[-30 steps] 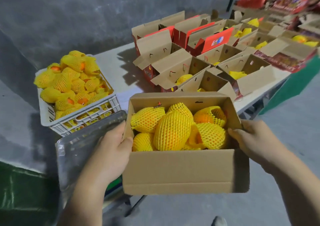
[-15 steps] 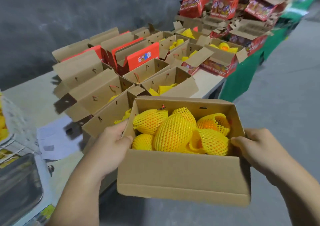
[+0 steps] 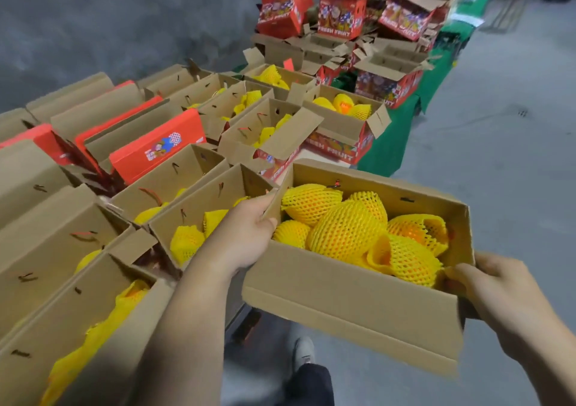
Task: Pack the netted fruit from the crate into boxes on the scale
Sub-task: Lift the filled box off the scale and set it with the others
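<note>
**Filled box carried clear of the scale, along the packing table**

Since the earlier frame, the box [image 3: 352, 299] has travelled further right along the table's front edge; the crate and scale that were beside it have left the picture, and more of the far-end red cartons [image 3: 339, 12] now show.

Head view:

1. Position. I hold the box in the air, off the table's front edge, above the floor, with a shoe [image 3: 304, 351] visible beneath. It is tilted slightly, right end lower. Its left end wall sits just beside the open boxes on the table [image 3: 193, 206].
2. Contents. Netted fruit [image 3: 344, 232] fills the box to roughly rim height.
3. Left hand [image 3: 246, 237]. It grips the left end wall, thumb over the rim, fingers outside.
4. Right hand [image 3: 495, 290]. It grips the right end wall, thumb hooked over the rim inside; the fingers wrap out of sight behind the wall.
5. Handling, as I judge it. The load should be fairly heavy for thin corrugated card. The end walls may bow, so I would support the bottom edge at both ends. The foam netting is soft and cushions the fruit, which would still bruise if dropped.
6. Placement. I see one bare strip of table edge [image 3: 314, 157] just beyond the box, as a possible set-down spot.
</note>
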Motion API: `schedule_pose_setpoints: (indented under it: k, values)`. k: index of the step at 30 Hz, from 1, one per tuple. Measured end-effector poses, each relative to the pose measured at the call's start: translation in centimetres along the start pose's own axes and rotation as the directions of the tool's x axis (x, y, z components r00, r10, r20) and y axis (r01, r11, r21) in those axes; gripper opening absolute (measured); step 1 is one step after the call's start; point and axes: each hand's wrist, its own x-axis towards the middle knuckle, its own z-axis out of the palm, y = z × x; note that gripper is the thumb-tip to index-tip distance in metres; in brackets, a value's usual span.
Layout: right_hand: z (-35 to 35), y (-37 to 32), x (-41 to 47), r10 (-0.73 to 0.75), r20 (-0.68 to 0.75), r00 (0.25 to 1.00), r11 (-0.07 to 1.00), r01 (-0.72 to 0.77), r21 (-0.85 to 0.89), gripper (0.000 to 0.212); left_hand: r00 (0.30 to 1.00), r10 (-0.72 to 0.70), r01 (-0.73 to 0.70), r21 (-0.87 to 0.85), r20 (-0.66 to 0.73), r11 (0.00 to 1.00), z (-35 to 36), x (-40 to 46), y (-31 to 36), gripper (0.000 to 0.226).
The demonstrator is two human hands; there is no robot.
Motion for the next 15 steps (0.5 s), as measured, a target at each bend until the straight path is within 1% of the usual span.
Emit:
schedule_pose_setpoints:
  k: [2, 4, 7, 9, 12, 15]
  values:
    - [0.1, -1.9, 4.0, 0.014, -0.019, 1.000, 1.000, -0.014, 0.001, 0.017, 1.000, -0.021, 0.022, 0.000, 0.022, 1.000, -0.1, 6.2, 0.6, 0.057]
    - [0.6, -3.7, 7.8, 0.023, -0.026, 0.999, 1.000, -0.023, -0.004, 0.017, 0.999, -0.047, 0.047, -0.012, 0.011, 0.999, -0.1, 11.7, 0.9, 0.058]
    - [1.5, -5.9, 13.5, 0.043, -0.012, 0.999, 0.999, -0.044, -0.012, 0.017, 0.996, -0.082, 0.082, 0.000, -0.025, 0.997, 0.2, 18.9, 0.8, 0.052]
    - [2.2, -6.7, 17.3, 0.071, -0.013, 0.997, 0.997, -0.071, 0.018, 0.016, 0.993, -0.103, 0.104, 0.017, -0.058, 0.994, 0.5, 23.1, 1.0, 0.048]
    - [3.8, -7.3, 23.1, 0.121, 0.010, 0.993, 0.990, -0.122, 0.066, 0.017, 0.987, -0.124, 0.132, 0.087, -0.098, 0.987, 0.9, 29.4, 1.0, 0.049]
    - [6.3, -7.5, 28.8, 0.185, 0.076, 0.980, 0.975, -0.192, 0.112, 0.020, 0.978, -0.145, 0.169, 0.168, -0.147, 0.971, 1.6, 35.1, 0.3, 0.048]
